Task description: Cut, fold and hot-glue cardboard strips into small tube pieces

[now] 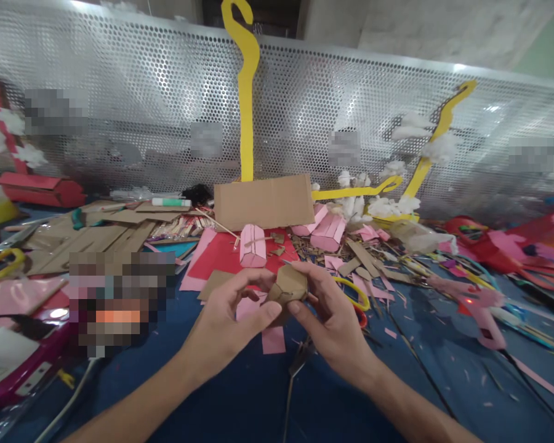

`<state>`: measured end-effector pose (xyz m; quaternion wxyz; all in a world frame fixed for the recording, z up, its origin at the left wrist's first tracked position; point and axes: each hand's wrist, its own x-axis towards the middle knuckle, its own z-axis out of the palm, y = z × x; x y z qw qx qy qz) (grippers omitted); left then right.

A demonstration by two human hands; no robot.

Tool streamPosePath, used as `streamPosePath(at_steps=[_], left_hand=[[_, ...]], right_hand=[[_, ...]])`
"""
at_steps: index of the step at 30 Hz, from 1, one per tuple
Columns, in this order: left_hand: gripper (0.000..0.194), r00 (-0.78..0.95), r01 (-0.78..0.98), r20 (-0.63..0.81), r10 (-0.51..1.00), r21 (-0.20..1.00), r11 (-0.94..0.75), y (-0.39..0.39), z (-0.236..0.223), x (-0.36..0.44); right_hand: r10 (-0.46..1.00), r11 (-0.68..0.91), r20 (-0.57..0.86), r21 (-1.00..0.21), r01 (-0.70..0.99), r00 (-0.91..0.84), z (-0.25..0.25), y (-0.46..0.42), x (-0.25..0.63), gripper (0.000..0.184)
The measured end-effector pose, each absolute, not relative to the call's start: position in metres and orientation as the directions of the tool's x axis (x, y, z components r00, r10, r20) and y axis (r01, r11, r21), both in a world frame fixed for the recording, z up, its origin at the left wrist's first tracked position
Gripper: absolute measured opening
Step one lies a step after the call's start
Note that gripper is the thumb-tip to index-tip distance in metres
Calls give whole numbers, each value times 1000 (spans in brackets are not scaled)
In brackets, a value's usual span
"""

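Observation:
Both of my hands hold a small faceted brown cardboard piece (289, 285) above the blue table (240, 394). My left hand (233, 314) pinches it from the left with thumb and fingers. My right hand (330, 317) grips it from the right, fingers curled round its far side. Just beyond the hands, a pink paper-covered block (252, 245) stands on a red sheet (221, 255), and two more pink blocks (327, 229) lie further right. A loose pink paper scrap (273, 339) lies under my hands.
A brown cardboard panel (264, 201) and yellow curved cut-outs (246, 92) lean on a perforated metal wall (120, 111). Flat cardboard pieces (87, 237) are at the left. Yellow-handled scissors (355, 298), a glue stick (170, 202), cotton tufts (388, 203) and paper scraps (480, 289) clutter the table.

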<state>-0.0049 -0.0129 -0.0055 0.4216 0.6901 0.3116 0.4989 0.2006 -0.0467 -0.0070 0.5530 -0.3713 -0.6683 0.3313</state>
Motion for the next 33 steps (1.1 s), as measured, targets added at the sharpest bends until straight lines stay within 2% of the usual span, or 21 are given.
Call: streamPosePath(at_steps=[7,12,22,28,33], left_hand=[[12,337,-4,460,821,873,-487,-11,-8,-6],[7,349,-6,443,826,883,-470,-13,-6,-6],[20,440,-168,288,851,957,-237,0,-16,-3],[25,400,-115,289,870,957,-265,-1,-9,-2],[18,370,127,404,837,870,-476,-3,0,-4]], right_hand=[[865,490,471,-867,90,-170,-4,-49,199,44],[863,495,472,-861,115,-179,-3,-48,198,44],[873,485,455,-852,199,-177,-10,-38,200,45],[854,520,491,-811,269,-171,-9,-35,198,48],[850,518,474,-832,200,-230,-5,-36,198,55]])
